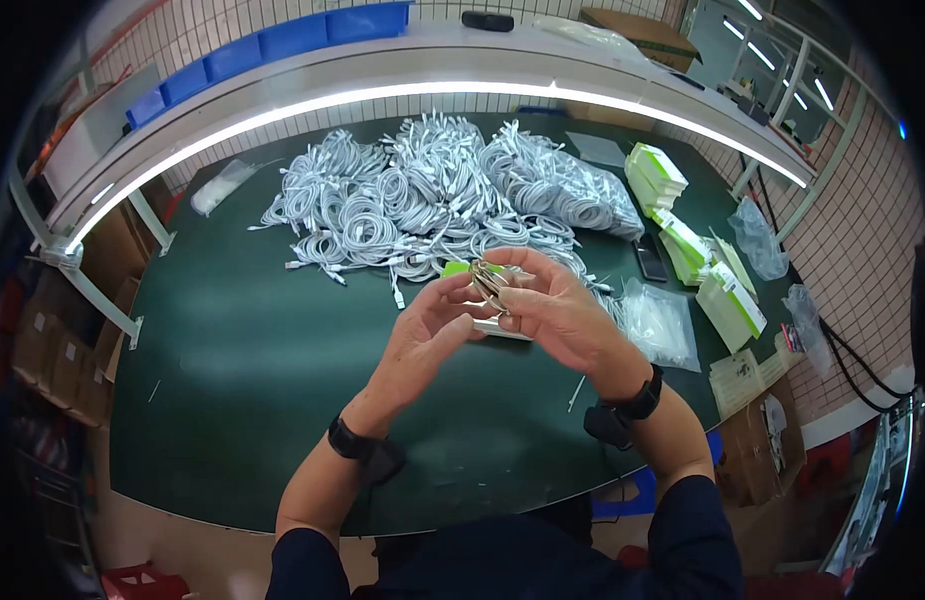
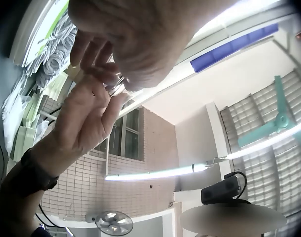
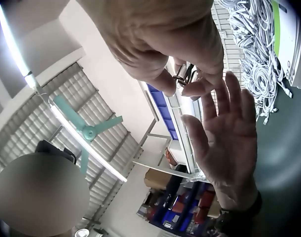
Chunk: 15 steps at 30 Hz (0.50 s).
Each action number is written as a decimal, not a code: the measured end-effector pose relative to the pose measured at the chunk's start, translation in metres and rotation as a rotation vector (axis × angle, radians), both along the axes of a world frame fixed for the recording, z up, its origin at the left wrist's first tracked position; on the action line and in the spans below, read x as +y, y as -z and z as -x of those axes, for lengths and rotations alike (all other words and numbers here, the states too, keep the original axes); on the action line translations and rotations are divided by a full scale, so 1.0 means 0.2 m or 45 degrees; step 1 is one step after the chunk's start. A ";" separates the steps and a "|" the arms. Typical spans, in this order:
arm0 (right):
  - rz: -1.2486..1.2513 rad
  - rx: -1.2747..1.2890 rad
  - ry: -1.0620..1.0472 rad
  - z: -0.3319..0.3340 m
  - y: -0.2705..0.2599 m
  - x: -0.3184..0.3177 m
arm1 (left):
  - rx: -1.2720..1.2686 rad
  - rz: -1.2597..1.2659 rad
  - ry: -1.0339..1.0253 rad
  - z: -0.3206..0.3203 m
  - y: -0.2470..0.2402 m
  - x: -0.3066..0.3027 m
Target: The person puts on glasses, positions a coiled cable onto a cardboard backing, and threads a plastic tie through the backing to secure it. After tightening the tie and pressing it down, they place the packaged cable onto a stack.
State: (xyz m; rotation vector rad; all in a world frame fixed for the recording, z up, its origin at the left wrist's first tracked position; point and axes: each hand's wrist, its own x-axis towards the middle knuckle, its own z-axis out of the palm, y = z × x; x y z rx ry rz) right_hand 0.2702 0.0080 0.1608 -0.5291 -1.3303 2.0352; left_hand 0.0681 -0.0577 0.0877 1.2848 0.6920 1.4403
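My right hand (image 1: pixel 557 315) pinches a small bundle of shiny metal-looking loops (image 1: pixel 490 287) between thumb and fingers, in front of my chest. In the right wrist view, dark and bright parts of these loops (image 3: pixel 185 76) show between the fingertips; their exact kind I cannot tell. My left hand (image 1: pixel 422 340) is held close on the other side, its palm (image 3: pixel 229 148) turned towards the right hand with fingers extended and thumb apart. Behind and below both hands lies a white and green box (image 1: pixel 502 328), mostly hidden by them.
Coiled white cables (image 1: pixel 412 190) are heaped across the back of the dark green table (image 1: pixel 232 400). At the right stand stacks of white-green boxes (image 1: pixel 657 180), a clear plastic bag (image 1: pixel 657 325) and a dark phone-like slab (image 1: pixel 650 260). A lit shelf (image 1: pixel 432 60) with blue bins (image 1: pixel 282 40) spans the rear.
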 end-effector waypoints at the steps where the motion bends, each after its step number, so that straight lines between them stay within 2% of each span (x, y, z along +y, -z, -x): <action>1: -0.025 0.018 -0.020 0.01 0.09 0.02 | -0.024 0.009 0.006 -0.02 0.01 0.00; 4: -0.125 -0.007 -0.024 0.04 0.21 0.04 | -0.023 0.118 -0.065 -0.02 0.07 0.05; 8: -0.055 -0.080 -0.063 0.13 0.28 0.03 | 0.128 0.212 -0.161 0.00 0.07 0.04; 9: -0.055 -0.114 -0.026 0.15 0.28 0.01 | -0.037 0.218 -0.162 -0.03 0.10 0.06; 10: -0.096 -0.152 -0.012 0.15 0.28 -0.02 | 0.036 0.230 -0.161 -0.02 0.11 0.06; 13: -0.217 -0.228 0.070 0.06 0.30 -0.13 | 0.206 0.234 -0.080 -0.09 0.08 -0.01; 15: -0.192 -0.381 0.023 -0.09 0.25 -0.27 | 0.199 0.295 0.102 -0.21 0.06 -0.11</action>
